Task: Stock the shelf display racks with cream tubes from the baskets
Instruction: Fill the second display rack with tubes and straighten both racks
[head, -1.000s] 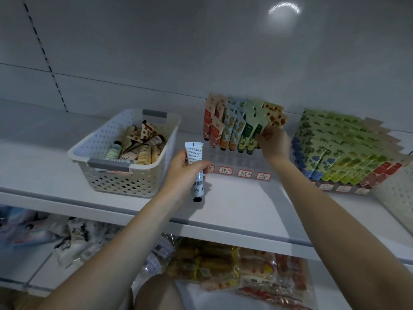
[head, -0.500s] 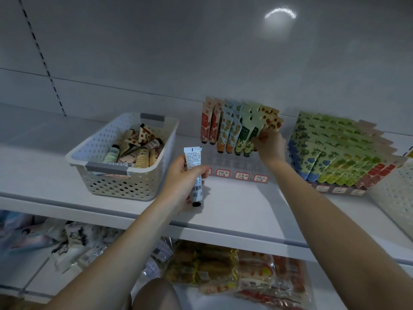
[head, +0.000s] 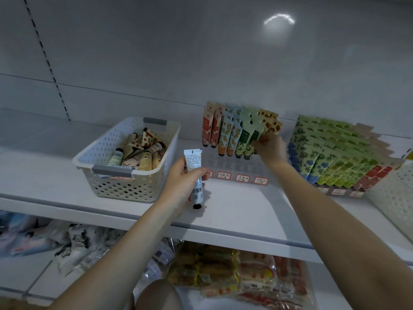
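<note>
The left hand (head: pixel 186 179) is wrapped around a white tube (head: pixel 193 161), held upright with its black cap down, above the front part of the shelf (head: pixel 55 175) and between the basket (head: pixel 125 189) and the clear rack (head: pixel 232 167). The right hand (head: pixel 271 148) reaches to the rack, its fingers pinching a green tube (head: pixel 253 138) that stands at the right end of the front row of tubes there. The white perforated basket sits on the shelf to the left and holds a loose pile of cream tubes (head: pixel 143 153). To the right, well apart from the hands, a second rack (head: pixel 335 191) is packed with green, blue and red tubes. Bagged snacks (head: pixel 223 269) lie on the lower shelf.
</note>
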Demonstrator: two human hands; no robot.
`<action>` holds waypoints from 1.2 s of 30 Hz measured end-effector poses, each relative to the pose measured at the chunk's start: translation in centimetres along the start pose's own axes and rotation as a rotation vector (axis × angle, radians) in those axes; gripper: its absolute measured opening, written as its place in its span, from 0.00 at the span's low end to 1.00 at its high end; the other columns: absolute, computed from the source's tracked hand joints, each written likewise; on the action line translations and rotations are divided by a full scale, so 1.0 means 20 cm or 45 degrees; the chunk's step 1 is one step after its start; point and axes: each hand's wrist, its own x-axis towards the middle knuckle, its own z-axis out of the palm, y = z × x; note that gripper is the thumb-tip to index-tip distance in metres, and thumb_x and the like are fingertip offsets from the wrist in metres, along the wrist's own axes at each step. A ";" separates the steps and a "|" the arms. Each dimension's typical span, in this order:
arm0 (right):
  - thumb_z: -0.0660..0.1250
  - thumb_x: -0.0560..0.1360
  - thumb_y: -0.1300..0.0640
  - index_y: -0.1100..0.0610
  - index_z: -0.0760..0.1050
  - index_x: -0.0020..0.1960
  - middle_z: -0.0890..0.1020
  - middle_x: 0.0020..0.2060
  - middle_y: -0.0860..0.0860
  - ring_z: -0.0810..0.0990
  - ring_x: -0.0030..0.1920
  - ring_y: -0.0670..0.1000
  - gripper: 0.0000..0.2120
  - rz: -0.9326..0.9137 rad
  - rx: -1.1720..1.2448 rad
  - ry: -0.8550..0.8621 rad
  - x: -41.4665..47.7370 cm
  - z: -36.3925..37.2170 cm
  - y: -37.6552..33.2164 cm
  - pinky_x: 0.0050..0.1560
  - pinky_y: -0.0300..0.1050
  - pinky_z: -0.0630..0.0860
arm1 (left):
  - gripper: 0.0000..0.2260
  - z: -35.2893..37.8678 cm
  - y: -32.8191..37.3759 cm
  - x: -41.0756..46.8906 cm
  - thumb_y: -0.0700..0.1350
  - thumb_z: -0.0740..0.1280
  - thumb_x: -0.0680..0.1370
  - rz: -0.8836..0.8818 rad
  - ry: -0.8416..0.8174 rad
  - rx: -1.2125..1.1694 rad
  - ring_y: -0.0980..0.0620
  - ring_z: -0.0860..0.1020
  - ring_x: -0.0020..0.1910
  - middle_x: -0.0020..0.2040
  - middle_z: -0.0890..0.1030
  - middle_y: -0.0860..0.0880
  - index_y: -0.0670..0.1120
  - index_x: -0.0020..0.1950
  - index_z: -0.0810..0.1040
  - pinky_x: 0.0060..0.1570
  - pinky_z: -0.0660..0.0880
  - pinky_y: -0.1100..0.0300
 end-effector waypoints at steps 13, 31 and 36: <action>0.62 0.76 0.64 0.68 0.73 0.58 0.81 0.48 0.65 0.80 0.49 0.64 0.12 0.024 0.176 0.026 -0.09 -0.12 -0.01 0.53 0.60 0.77 | 0.05 0.00 0.12 -0.08 0.43 0.63 0.79 -0.018 0.004 -0.209 0.50 0.76 0.39 0.36 0.77 0.47 0.45 0.46 0.77 0.42 0.73 0.55; 0.62 0.78 0.60 0.70 0.74 0.33 0.78 0.29 0.63 0.74 0.28 0.57 0.18 0.021 0.095 0.150 -0.01 -0.06 0.01 0.33 0.47 0.74 | 0.05 -0.01 0.12 -0.09 0.42 0.63 0.79 -0.006 0.007 -0.191 0.51 0.75 0.39 0.37 0.76 0.48 0.47 0.45 0.78 0.47 0.73 0.54; 0.61 0.79 0.60 0.63 0.77 0.42 0.76 0.33 0.54 0.72 0.33 0.50 0.10 -0.027 -0.014 0.089 0.02 -0.02 -0.02 0.30 0.38 0.63 | 0.05 -0.01 0.10 -0.08 0.42 0.63 0.79 -0.023 -0.007 -0.185 0.52 0.75 0.39 0.38 0.76 0.48 0.47 0.47 0.78 0.45 0.74 0.56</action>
